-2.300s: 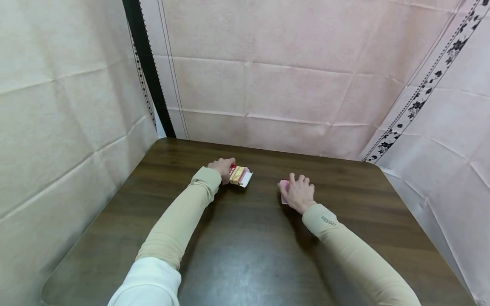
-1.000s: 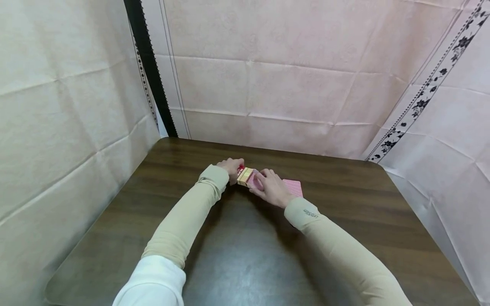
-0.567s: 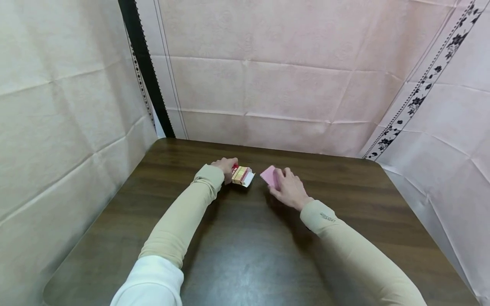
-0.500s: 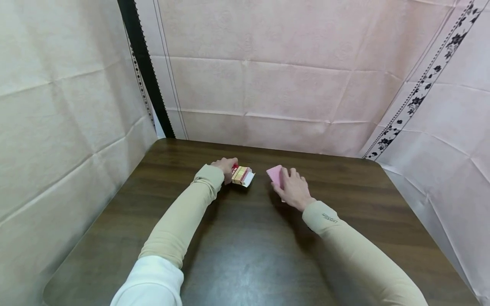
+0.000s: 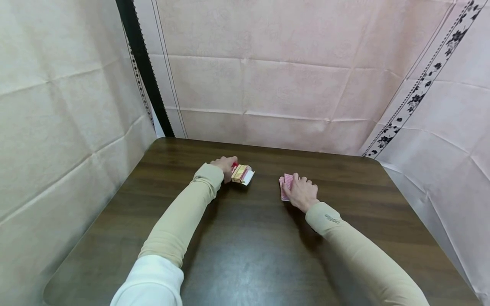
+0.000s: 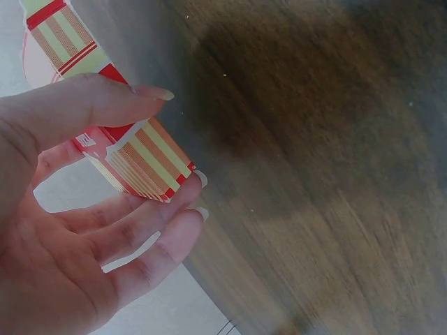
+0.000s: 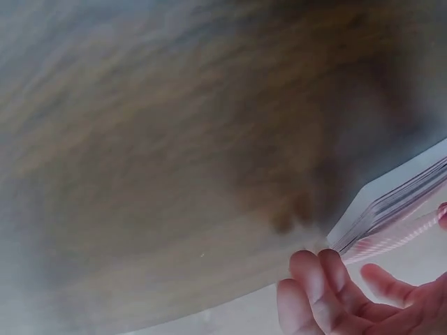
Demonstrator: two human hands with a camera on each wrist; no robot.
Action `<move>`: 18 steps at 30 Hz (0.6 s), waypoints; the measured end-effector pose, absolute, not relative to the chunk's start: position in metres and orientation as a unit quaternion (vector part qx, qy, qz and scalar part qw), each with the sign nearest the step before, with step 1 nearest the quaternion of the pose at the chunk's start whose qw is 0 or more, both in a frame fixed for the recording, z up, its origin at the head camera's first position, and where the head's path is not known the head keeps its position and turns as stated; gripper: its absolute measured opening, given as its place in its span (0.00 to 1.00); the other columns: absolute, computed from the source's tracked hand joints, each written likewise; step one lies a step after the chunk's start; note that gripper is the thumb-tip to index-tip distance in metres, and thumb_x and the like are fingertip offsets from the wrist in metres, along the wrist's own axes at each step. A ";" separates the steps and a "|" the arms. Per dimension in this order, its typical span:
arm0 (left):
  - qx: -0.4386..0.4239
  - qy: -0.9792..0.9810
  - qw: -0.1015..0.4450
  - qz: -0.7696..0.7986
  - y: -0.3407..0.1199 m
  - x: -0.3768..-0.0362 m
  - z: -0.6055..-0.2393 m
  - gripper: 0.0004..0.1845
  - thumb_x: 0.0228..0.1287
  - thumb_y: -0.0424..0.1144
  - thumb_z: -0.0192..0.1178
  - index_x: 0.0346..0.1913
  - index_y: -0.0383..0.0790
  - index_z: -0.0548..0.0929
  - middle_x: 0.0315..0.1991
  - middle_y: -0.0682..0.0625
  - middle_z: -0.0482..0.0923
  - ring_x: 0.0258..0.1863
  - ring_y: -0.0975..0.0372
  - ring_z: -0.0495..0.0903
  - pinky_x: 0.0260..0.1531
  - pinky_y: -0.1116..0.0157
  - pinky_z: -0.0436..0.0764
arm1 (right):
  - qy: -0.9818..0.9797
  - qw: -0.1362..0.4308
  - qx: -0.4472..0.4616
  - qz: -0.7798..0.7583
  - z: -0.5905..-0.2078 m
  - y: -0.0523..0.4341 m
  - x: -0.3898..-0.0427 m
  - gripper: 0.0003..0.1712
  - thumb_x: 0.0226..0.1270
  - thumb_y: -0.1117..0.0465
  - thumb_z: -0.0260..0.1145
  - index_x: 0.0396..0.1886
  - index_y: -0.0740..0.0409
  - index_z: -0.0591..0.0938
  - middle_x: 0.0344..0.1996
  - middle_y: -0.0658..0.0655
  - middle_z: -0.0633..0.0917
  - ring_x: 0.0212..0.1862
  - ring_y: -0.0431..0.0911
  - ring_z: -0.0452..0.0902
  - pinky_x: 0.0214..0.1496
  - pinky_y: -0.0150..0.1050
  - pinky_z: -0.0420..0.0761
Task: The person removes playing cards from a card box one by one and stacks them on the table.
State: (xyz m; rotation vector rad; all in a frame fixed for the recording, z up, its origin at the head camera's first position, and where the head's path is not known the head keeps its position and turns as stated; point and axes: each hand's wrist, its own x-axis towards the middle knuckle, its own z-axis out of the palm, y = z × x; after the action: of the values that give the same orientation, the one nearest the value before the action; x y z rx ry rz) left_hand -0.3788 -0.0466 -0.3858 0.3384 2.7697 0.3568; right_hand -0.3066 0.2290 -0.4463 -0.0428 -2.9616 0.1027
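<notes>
Two hands: both work at the far middle of the worktop (image 5: 245, 255).
Left hand (image 5: 223, 165): fingers (image 6: 140, 94) grasp the striped card box (image 5: 241, 174).
Right hand (image 5: 302, 193): fingers curl onto the card stack (image 5: 285, 187), which lies flat.
Spacing: box and stack well apart.
Edges: bare wood lies on every side.

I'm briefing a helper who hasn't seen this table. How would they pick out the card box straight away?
Start at the dark wooden table and follow the left sleeve to the left hand, past the table's middle. The card box is what that hand grips. Unlike the red-backed stack of cards under the right hand, it is striped red and yellow with a white flap open.
</notes>
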 end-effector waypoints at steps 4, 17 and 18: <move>0.124 0.970 0.163 0.130 -0.046 -0.375 -0.382 0.36 0.44 0.24 0.67 0.58 0.50 0.68 0.53 0.42 0.73 0.45 0.51 0.73 0.39 0.57 0.74 | -0.997 0.077 -0.012 0.021 -0.447 0.225 -0.306 0.35 0.70 0.34 0.46 0.49 0.64 0.71 0.39 0.71 0.80 0.41 0.66 0.78 0.37 0.59 0.75; 0.133 0.971 0.156 0.124 -0.043 -0.372 -0.381 0.37 0.44 0.24 0.66 0.59 0.50 0.67 0.55 0.42 0.73 0.47 0.51 0.73 0.43 0.55 0.74 | -0.968 0.143 0.198 0.060 -0.424 0.200 -0.308 0.23 0.70 0.51 0.56 0.59 0.57 0.75 0.50 0.65 0.75 0.53 0.59 0.71 0.51 0.55 0.74; 0.132 0.971 0.156 0.123 -0.042 -0.373 -0.382 0.37 0.44 0.24 0.66 0.59 0.50 0.67 0.54 0.42 0.73 0.46 0.51 0.73 0.43 0.55 0.73 | -0.961 0.138 0.229 0.067 -0.422 0.194 -0.308 0.23 0.68 0.54 0.58 0.60 0.56 0.75 0.52 0.65 0.75 0.54 0.59 0.71 0.53 0.55 0.74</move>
State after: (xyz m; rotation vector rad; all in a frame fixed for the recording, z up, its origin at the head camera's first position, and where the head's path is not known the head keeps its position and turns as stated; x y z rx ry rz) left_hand -0.3732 -0.0417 -0.3820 0.3788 2.7811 0.3529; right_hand -0.3078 0.1939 -0.4216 0.6628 -2.7798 0.1928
